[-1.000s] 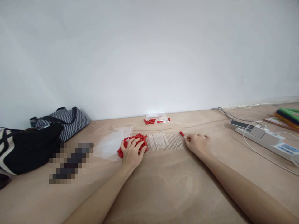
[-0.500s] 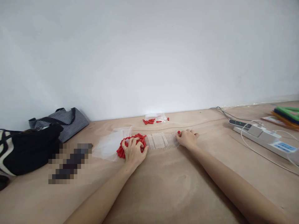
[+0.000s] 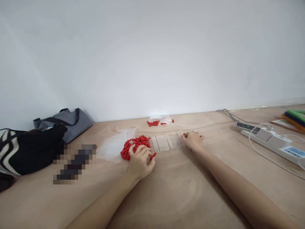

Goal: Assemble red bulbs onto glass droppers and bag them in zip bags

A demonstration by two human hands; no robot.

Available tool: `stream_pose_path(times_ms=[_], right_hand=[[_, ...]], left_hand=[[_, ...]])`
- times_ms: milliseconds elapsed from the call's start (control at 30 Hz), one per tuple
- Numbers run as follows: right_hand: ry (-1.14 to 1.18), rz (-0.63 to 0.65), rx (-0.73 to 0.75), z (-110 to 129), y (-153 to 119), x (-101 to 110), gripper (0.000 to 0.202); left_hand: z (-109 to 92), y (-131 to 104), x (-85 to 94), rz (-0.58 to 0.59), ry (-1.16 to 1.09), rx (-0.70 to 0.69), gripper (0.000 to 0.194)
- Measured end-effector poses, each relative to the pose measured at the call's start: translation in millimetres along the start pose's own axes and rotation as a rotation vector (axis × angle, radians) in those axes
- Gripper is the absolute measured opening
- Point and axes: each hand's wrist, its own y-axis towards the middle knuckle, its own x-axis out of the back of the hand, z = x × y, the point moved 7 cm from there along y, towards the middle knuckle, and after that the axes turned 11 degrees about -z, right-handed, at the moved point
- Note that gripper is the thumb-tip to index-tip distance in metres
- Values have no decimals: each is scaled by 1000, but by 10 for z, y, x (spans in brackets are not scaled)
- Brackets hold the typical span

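- clear tubes (image 3: 168,143) lie in a row at the frame's middle, on the wooden table (image 3: 178,190).
- red caps (image 3: 134,144) are heaped just left of the row, beside a plastic bag (image 3: 109,147).
- left hand (image 3: 140,160), fingers curled, pinches one red cap (image 3: 152,156) below the heap.
- right hand (image 3: 193,140) rests loosely curled at the row's right end; what it grips i cannot tell.

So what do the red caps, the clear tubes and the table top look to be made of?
Red caps: probably plastic or rubber, with solid, uniform colour and a slight sheen. Clear tubes: likely thin plastic, see-through and faintly frosted. Table top: looks like bare plywood, matt, with pale swirling grain.
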Motion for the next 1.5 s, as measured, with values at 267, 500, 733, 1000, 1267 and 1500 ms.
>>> stream_pose_path(times_ms=[267, 500, 733, 1000, 1267, 1500], right_hand=[[408, -177, 907, 471, -934, 326, 14], [395, -361, 1065, 531, -1185, 347, 19], [374, -401, 1073, 501, -1193, 403, 22], [393, -358, 1048, 540, -1205, 413, 20], [414, -309, 1001, 529, -1186, 372, 20], [423, -254, 982, 570, -1233, 341, 19]], left_hand=[[-134, -181, -145, 237, -137, -17, 2], [-148, -187, -176, 255, -171, -32, 15], [-159, -185, -200, 217, -173, -11, 12], [-144, -151, -171, 225, -220, 46, 11], [-124, -159, -185, 219, -232, 54, 8], [-115, -138, -164, 167, -228, 50, 6]])
